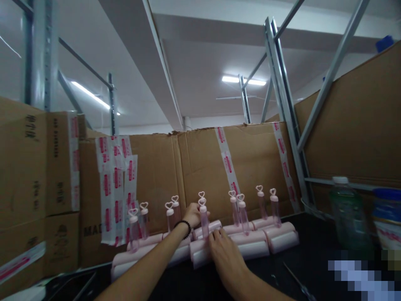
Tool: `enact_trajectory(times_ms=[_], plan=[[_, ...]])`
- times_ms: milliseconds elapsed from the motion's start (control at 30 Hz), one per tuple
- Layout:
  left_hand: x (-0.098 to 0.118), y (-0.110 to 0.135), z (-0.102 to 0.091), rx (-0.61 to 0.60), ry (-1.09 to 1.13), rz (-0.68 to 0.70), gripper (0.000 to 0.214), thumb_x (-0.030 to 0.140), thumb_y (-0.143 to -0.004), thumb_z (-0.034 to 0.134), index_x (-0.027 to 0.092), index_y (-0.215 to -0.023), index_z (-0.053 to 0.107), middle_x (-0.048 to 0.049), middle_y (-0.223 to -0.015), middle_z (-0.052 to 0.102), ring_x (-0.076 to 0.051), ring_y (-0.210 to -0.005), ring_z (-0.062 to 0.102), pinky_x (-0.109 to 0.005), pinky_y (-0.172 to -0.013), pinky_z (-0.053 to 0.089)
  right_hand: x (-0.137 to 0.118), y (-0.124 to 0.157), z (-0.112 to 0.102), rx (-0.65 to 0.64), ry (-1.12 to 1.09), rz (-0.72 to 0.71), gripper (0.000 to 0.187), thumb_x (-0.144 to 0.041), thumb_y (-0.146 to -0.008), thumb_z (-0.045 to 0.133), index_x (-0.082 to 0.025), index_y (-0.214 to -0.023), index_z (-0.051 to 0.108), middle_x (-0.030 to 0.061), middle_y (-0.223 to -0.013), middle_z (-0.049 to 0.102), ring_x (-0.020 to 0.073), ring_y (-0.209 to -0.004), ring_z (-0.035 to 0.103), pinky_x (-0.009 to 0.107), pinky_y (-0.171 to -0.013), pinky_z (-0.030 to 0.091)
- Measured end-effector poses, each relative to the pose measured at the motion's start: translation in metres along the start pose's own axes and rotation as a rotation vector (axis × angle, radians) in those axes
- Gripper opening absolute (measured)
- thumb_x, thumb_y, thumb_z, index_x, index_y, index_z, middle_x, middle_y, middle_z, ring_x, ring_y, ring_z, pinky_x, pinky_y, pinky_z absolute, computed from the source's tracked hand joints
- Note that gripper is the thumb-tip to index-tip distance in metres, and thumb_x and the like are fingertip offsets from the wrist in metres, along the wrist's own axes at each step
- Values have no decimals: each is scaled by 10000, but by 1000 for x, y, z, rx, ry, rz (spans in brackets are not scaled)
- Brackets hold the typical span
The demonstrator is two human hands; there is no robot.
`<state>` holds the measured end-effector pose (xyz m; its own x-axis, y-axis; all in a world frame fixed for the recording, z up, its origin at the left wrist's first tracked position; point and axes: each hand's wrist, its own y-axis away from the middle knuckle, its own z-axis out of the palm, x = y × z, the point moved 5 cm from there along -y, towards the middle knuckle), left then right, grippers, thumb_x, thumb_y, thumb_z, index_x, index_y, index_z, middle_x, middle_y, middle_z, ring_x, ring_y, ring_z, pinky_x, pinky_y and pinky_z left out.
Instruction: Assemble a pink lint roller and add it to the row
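Observation:
My left hand, a dark beaded bracelet on its wrist, has its fingers closed around a slim tube with a pink heart-shaped top in the back row. That tube's lower part is hidden. In front stands another clear pinkish heart-topped tube. My right hand lies with bent fingers over a pale pink and white roll, close to the base of the front tube; its thumb is hidden. Several more heart-topped tubes stand upright along the two rows of rolls.
A cardboard wall with strips of printed tape rises behind the rows. Boxes stack at left. To the right stand a green bottle and a blue-lidded tub. A thin metal tool lies on the black table.

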<state>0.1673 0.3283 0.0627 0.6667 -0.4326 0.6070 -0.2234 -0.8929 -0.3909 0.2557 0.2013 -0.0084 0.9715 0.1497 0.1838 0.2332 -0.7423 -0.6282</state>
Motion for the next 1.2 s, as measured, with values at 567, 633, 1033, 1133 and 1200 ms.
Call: enact_trajectory(times_ms=[567,633,1033,1133,1200], plan=[[-5,-2,-9,102,30,-30,335,349,-933,627,171,-1217,608,-82,-1180,664,-202,-949,678,-400,-793,590,3,-20,-8,-55,-93,50,261,-277,-955,644,-153,-1184,635,84,-1200,663,229,-1027,670,433,-860,578],[1,5,-21,205,-19,-11,318,349,-934,627,167,-1195,618,-77,-1161,670,-200,-940,679,-399,-794,587,4,-18,-25,-63,-94,48,278,-247,-954,642,-155,-1216,626,93,-1256,646,248,-1098,650,460,-909,561],[95,121,36,163,-467,606,413,423,-895,650,171,-1219,608,-111,-1320,603,-300,-1261,541,-552,-1044,438,159,53,-99,-402,18,342,201,-261,-927,678,-145,-1092,674,78,-1148,689,247,-1087,653,461,-916,546],[88,112,77,74,-584,560,565,521,-865,655,182,-1309,569,-138,-1451,521,-343,-1348,471,-605,-1094,376,206,52,-75,-482,10,443,271,-289,-924,683,-148,-1154,653,96,-1240,652,263,-1130,632,478,-939,537],[83,101,93,38,-642,541,548,498,-885,641,184,-1326,560,-136,-1465,511,-343,-1355,466,-612,-1099,369,228,47,-56,-499,-40,492,308,-304,-932,673,-157,-1200,632,97,-1267,638,264,-1125,634,492,-942,535]])
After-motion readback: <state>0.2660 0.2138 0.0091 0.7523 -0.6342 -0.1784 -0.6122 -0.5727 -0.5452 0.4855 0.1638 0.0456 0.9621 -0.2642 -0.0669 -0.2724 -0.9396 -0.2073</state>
